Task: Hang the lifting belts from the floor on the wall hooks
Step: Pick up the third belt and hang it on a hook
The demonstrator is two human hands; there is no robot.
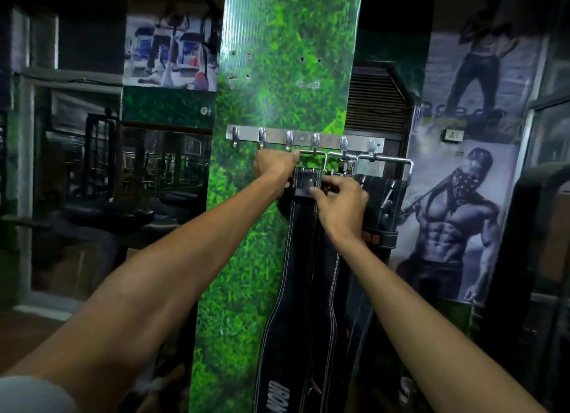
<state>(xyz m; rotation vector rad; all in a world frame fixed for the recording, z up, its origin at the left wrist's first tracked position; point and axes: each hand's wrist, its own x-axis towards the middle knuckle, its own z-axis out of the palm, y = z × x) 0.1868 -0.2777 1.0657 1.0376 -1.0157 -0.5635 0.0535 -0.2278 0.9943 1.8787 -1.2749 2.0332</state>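
Up at the hook rail [303, 139] much is hard to read: your left hand [274, 165] covers the top left corner of the black lifting belt [303, 277], so you cannot see from here whether the buckle's wire frame [313, 152] actually sits on a hook. The belt's lower end runs out of view at the bottom edge, with only part of its white lettering showing. Dim light blurs the room on both sides.

Your left hand is curled at the belt's top edge, knuckles toward you, gripping the upper left of the buckle end just under the third hook. Your right hand [340, 204] pinches the buckle plate [305, 182], thumb and fingertips bent onto its right side; the fingers behind it are hidden.

The belt hangs straight down the green grass-patterned panel [271, 73], its white stitching running along both edges. Just to its right a second dark belt [381, 215] hangs from a long metal bar [382, 158] caught on the last two hooks, partly behind your right wrist. The two leftmost hooks carry nothing. A bodybuilder poster [456, 215] fills the wall on the right, and a dark vent grille [377, 104] sits above the second belt.
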